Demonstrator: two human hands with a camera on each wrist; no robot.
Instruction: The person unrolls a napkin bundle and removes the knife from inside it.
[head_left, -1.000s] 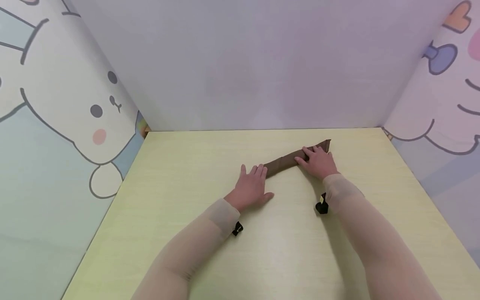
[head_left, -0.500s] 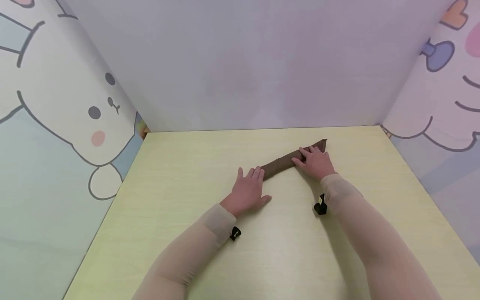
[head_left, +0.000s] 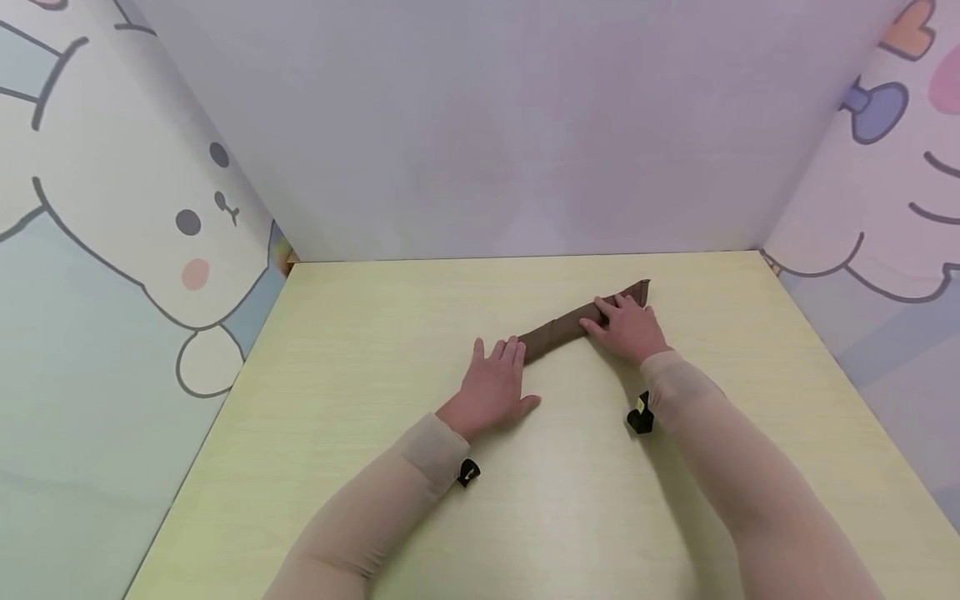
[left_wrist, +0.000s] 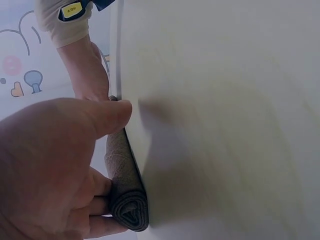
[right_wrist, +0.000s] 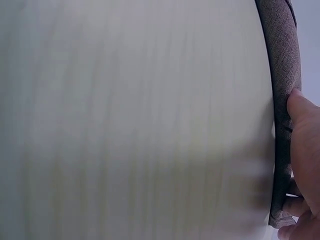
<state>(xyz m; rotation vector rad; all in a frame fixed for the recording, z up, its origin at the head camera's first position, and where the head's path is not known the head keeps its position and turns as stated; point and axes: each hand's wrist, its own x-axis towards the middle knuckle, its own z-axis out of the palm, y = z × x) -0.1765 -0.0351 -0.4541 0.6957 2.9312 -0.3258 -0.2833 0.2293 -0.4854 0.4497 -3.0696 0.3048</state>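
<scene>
A brown cloth (head_left: 553, 333), wound into a long narrow roll, lies slantwise on the table, its right end farther back and flaring into a loose corner. My left hand (head_left: 491, 387) rests at the near left end with straight fingers against the roll and the thumb spread away. In the left wrist view, the spiral end of the rolled cloth (left_wrist: 129, 207) shows beside the fingertips. Near the other end, my right hand (head_left: 628, 329) lies over the roll, fingers spread across it. The right wrist view shows its thumb (right_wrist: 299, 106) against the cloth's side.
The pale wood table (head_left: 360, 333) meets a plain light wall (head_left: 480, 133) at its back edge. Cartoon-printed panels rise at the left (head_left: 112, 275) and right (head_left: 862, 208). Small black wrist devices hang under both sleeves, one at the left cuff (head_left: 468, 472).
The cloth roll and both hands have shifted slightly left and toward me. The hands keep much the same pose on it. The head view has moved a little too.
</scene>
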